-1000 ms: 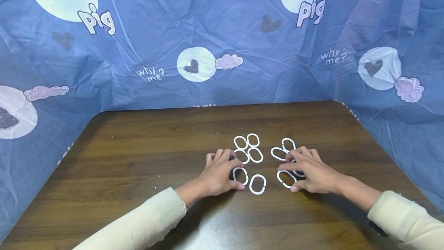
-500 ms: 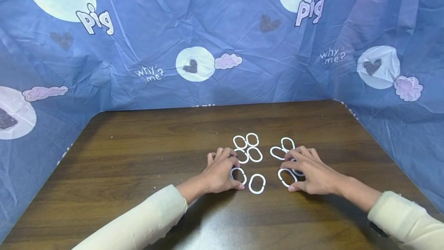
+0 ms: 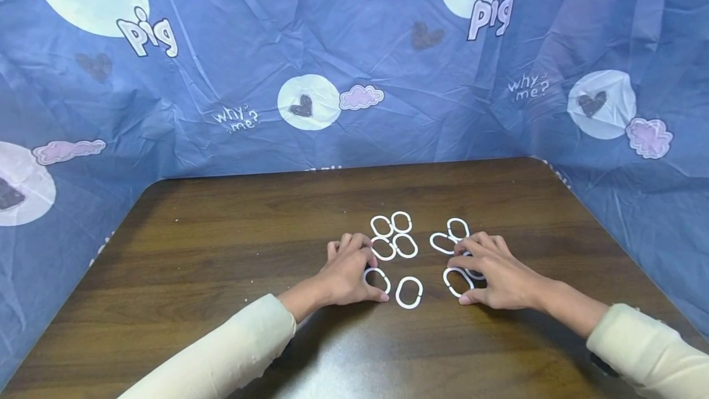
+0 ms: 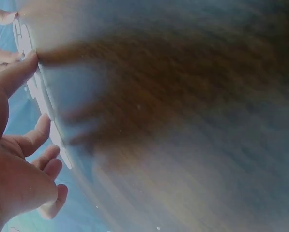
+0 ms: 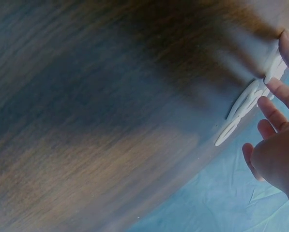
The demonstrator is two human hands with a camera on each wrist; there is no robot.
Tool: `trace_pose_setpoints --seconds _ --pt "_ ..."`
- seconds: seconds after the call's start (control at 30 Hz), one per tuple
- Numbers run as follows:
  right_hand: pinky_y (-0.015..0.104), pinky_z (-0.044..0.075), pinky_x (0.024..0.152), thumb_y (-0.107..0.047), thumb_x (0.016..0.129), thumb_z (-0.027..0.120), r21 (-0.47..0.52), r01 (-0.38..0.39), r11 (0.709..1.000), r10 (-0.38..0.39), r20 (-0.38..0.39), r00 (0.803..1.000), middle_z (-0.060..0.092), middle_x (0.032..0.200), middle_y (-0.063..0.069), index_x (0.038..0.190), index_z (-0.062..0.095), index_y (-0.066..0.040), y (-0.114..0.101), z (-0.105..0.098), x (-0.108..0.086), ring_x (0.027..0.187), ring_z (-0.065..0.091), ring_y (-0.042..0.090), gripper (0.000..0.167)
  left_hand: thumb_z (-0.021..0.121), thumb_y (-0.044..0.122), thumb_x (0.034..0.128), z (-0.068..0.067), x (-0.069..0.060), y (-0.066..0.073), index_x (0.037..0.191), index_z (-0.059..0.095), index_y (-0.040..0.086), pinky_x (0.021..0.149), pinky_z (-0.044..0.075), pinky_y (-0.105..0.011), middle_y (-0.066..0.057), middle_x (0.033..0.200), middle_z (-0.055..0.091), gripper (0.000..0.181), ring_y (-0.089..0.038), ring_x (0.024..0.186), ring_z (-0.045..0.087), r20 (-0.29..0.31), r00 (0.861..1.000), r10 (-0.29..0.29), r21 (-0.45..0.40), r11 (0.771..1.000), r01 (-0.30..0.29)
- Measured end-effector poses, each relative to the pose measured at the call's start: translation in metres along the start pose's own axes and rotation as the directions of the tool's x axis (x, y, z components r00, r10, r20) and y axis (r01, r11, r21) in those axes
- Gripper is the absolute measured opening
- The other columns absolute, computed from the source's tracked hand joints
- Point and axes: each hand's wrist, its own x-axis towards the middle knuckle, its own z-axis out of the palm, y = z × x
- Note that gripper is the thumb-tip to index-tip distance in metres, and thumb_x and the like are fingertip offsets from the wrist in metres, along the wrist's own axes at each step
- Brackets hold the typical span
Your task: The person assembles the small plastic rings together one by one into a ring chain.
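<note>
Several white oval chain links, each with a small gap, lie flat on the brown table. My left hand (image 3: 348, 273) holds a link (image 3: 386, 276) at the near left between curled index finger and thumb; in the left wrist view, thumb and index finger (image 4: 43, 126) touch its two ends. My right hand (image 3: 495, 273) spans another link (image 3: 447, 287) the same way, thumb at its near end and index finger at its far end. A further link (image 3: 476, 274) lies partly hidden beneath the right hand. Between the hands lies a loose link (image 3: 399, 300).
Beyond the left hand is a cluster of links (image 3: 407, 255). Two more links (image 3: 434, 245) touch each other just past the right fingers. The wooden table (image 3: 249, 214) ends at a blue printed cloth (image 3: 221, 66) at the back and sides.
The left hand has slid its link slightly left, away from the loose one. The right hand's link has shifted slightly away from the near edge and turned a little. The view has drifted slightly.
</note>
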Motion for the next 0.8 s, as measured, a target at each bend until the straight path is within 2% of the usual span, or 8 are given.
trace_pose_setpoints --seconds 0.17,0.27,0.53,0.8 --pt "0.047 0.026 0.092 -0.040 0.063 0.084 -0.005 0.019 1.000 -0.019 -0.018 1.000 0.055 0.114 0.002 0.109 0.069 -0.015 0.000 -0.001 0.001 0.110 0.041 0.021 0.054 0.086 0.053 0.0590 -0.004 -0.001 0.000 0.092 0.070 0.015 0.097 0.026 -0.045 -0.005 0.129 0.050 0.053 -0.021 0.116 0.039 -0.011 0.999 0.041 0.044 0.998 -0.041" --pt "0.047 0.026 0.091 -0.040 0.063 0.084 -0.005 0.033 0.999 -0.033 -0.034 0.999 0.055 0.113 0.001 0.109 0.069 -0.014 -0.001 -0.002 0.002 0.110 0.041 0.020 0.055 0.085 0.053 0.0587 -0.007 -0.002 0.000 0.092 0.070 0.016 0.098 0.025 -0.045 -0.004 0.129 0.050 0.052 -0.020 0.116 0.039 -0.019 0.999 0.044 0.036 0.998 -0.043" --pt "0.045 0.027 0.088 -0.041 0.064 0.084 -0.009 0.058 0.998 -0.059 -0.086 0.995 0.055 0.113 -0.001 0.107 0.069 -0.015 -0.007 -0.008 0.012 0.108 0.042 0.019 0.053 0.085 0.051 0.0587 -0.017 -0.008 -0.004 0.085 0.065 0.017 0.092 0.027 -0.043 -0.001 0.125 0.054 0.047 -0.017 0.110 0.042 -0.084 0.996 0.006 -0.087 0.996 -0.013" --pt "0.044 0.028 0.086 -0.039 0.065 0.084 -0.015 0.079 0.997 -0.080 -0.151 0.985 0.055 0.112 -0.001 0.110 0.068 -0.011 -0.015 -0.015 0.026 0.107 0.043 0.020 0.056 0.086 0.048 0.0608 -0.025 -0.013 -0.004 0.088 0.065 0.017 0.089 0.028 -0.042 -0.002 0.124 0.055 0.046 -0.020 0.111 0.044 -0.105 0.994 -0.016 -0.173 0.985 -0.002"
